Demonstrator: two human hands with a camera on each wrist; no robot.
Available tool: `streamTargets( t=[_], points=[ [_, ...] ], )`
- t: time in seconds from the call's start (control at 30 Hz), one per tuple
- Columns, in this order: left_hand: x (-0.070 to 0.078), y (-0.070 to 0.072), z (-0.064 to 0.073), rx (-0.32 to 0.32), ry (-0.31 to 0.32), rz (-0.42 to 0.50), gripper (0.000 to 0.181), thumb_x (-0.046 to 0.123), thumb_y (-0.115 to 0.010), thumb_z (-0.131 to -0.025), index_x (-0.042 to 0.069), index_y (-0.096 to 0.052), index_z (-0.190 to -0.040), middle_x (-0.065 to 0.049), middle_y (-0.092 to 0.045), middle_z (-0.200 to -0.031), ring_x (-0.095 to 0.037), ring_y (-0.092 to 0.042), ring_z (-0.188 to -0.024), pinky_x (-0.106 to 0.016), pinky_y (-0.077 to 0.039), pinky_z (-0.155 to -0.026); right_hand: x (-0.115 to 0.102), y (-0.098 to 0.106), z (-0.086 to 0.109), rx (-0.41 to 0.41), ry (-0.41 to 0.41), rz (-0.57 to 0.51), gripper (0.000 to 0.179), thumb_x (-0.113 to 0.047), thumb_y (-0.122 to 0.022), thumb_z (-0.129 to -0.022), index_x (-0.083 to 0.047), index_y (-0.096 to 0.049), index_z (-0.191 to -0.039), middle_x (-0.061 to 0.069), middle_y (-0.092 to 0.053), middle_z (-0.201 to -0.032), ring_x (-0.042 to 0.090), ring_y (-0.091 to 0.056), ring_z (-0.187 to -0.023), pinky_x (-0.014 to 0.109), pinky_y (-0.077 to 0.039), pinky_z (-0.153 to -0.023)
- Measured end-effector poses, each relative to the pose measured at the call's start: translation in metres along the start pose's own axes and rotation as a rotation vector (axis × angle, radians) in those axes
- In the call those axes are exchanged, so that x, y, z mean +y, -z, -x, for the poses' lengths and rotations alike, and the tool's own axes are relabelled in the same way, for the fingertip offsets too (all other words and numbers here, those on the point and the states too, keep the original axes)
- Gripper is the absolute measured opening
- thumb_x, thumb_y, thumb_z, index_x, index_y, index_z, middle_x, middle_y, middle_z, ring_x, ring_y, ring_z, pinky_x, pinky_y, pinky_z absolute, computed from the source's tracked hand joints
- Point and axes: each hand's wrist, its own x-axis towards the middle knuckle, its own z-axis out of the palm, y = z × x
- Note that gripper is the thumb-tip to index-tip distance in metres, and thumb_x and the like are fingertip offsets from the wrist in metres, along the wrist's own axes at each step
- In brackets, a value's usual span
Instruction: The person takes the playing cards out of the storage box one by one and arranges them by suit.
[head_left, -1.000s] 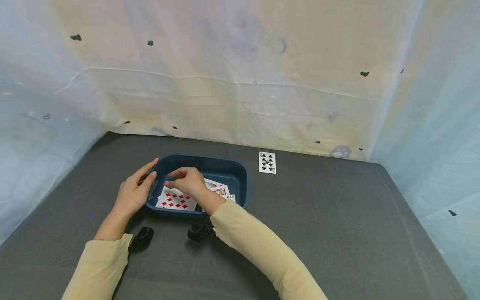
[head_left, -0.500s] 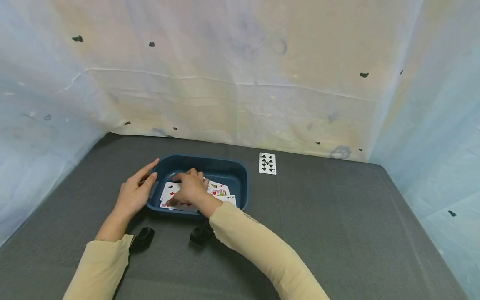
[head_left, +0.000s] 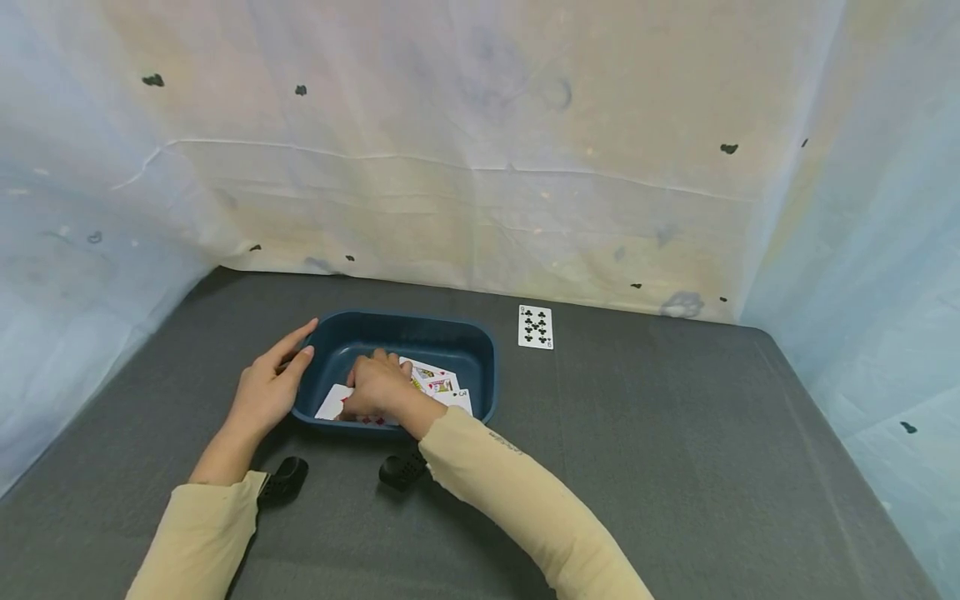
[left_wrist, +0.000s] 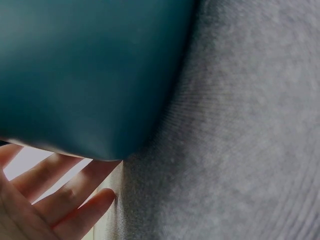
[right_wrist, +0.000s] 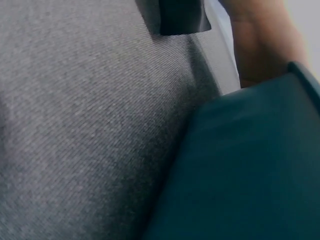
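Note:
A dark blue plastic tray [head_left: 483, 379] stands on the grey table, with several playing cards [head_left: 332, 403] lying face up inside. My right hand [head_left: 381, 383] reaches over the near wall, its fingers and thumb bent down round the cards at the left, where red diamonds show below the palm. Its fingertips are hidden. Beside it lie court cards [head_left: 438, 384] and a three [head_left: 455, 401]. My left hand [head_left: 264, 385] rests against the tray's left end. In the left wrist view, its straight, spread fingers [left_wrist: 80, 190] touch the outer wall; the thumb is out of that view.
A nine of clubs [head_left: 536, 327] lies face up on the table [head_left: 675, 433], right of the tray. Pale patterned fabric [head_left: 465, 158] hangs along the back and both sides. Black wrist devices [head_left: 283, 479] sit under both wrists, close to the table.
My right hand has come down from above the ten of diamonds onto the cards. The left-hand cards have shifted and turned under it. My left hand has stayed at the tray's left end.

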Motion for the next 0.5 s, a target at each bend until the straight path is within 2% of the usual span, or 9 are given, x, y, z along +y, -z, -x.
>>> streamTargets(
  t=[0.07,0.13,0.23,0.33,0.4,0.5],
  points=[
    [0.0003,-0.0005,0.0001,0.0,0.003,0.005,0.05,0.04,-0.032,-0.104,0.026,-0.03,-0.152,-0.03,-0.05,-0.135,-0.047,-0.05,-0.118,-0.062,-0.043,-0.089,0.0003,0.0008,0.001,-0.013,0.021,0.004,0.031,-0.039,-0.079,-0.075,-0.025,-0.064,-0.098,-0.006,-0.052,-0.102,0.012,-0.045,-0.09,0.03,-0.031,-0.077],
    [0.0002,-0.001,0.0002,0.001,0.007,0.01,0.05,0.04,-0.032,-0.104,0.026,-0.03,-0.152,-0.03,-0.049,-0.136,-0.048,-0.05,-0.119,-0.063,-0.042,-0.09,0.0011,0.0013,0.0018,-0.017,0.041,-0.037,0.029,-0.034,-0.078,-0.076,-0.023,-0.062,-0.098,-0.007,-0.054,-0.098,0.01,-0.048,-0.086,0.031,-0.033,-0.08],
    [-0.0008,-0.001,0.0001,0.0,0.006,0.015,0.05,0.041,-0.031,-0.104,0.026,-0.029,-0.152,-0.03,-0.048,-0.136,-0.048,-0.049,-0.119,-0.064,-0.042,-0.09,0.0024,0.0016,0.0014,-0.013,0.061,-0.174,0.03,-0.03,-0.079,-0.077,-0.02,-0.058,-0.096,-0.008,-0.058,-0.084,0.008,-0.053,-0.076,0.036,-0.034,-0.096],
    [-0.001,-0.0004,-0.0001,-0.004,0.003,0.009,0.05,0.04,-0.031,-0.105,0.026,-0.028,-0.152,-0.03,-0.049,-0.134,-0.047,-0.05,-0.117,-0.062,-0.043,-0.087,0.0043,0.0025,-0.0011,0.023,0.078,-0.331,0.026,-0.027,-0.08,-0.077,-0.019,-0.059,-0.09,-0.009,-0.058,-0.076,0.006,-0.053,-0.07,0.044,-0.03,-0.103],
    [-0.0007,-0.0005,-0.0006,-0.009,0.007,0.002,0.05,0.04,-0.031,-0.105,0.026,-0.028,-0.153,-0.03,-0.049,-0.134,-0.047,-0.05,-0.116,-0.063,-0.042,-0.088,0.0059,0.0044,-0.0026,0.038,0.077,-0.428,0.018,-0.026,-0.079,-0.079,-0.019,-0.063,-0.085,-0.01,-0.058,-0.076,0.006,-0.052,-0.07,0.042,-0.034,-0.099],
    [-0.0004,-0.0005,-0.0015,-0.018,0.016,-0.003,0.05,0.039,-0.031,-0.105,0.026,-0.027,-0.153,-0.031,-0.048,-0.135,-0.048,-0.049,-0.118,-0.064,-0.041,-0.09,0.0092,0.0072,-0.0035,0.041,0.076,-0.546,0.008,-0.026,-0.075,-0.083,-0.019,-0.071,-0.082,-0.01,-0.063,-0.083,0.007,-0.052,-0.072,0.031,-0.042,-0.08]
  ],
)
